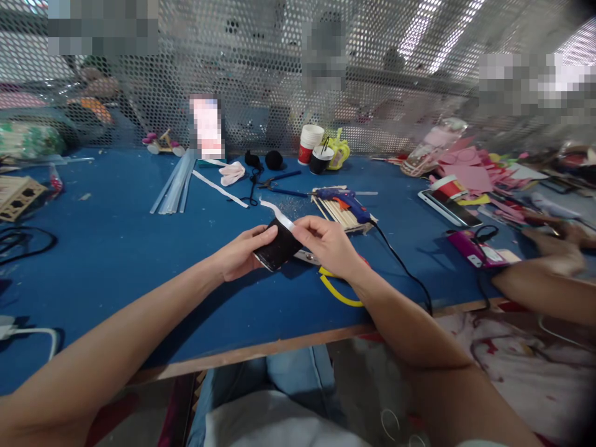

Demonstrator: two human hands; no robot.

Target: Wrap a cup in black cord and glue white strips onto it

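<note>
A black cup-like object (278,248) is tilted above the blue table, its pale rim facing down toward me. My left hand (245,253) is closed around its left side, thumb on top. Along the object's upper edge runs a white strip (279,215) whose loose end points up and left. My right hand (329,244) pinches the strip at the object's upper right corner. Scissors with yellow handles (342,292) lie partly hidden beneath my right hand and wrist.
Beyond my hands, a blue glue gun (351,205) rests on a stick panel, its cord running to the front edge. Glue sticks (176,183), black yarn balls (274,160) and cups (311,139) stand or lie farther back. Another person's hand (556,251) is at the right, near a phone (449,208).
</note>
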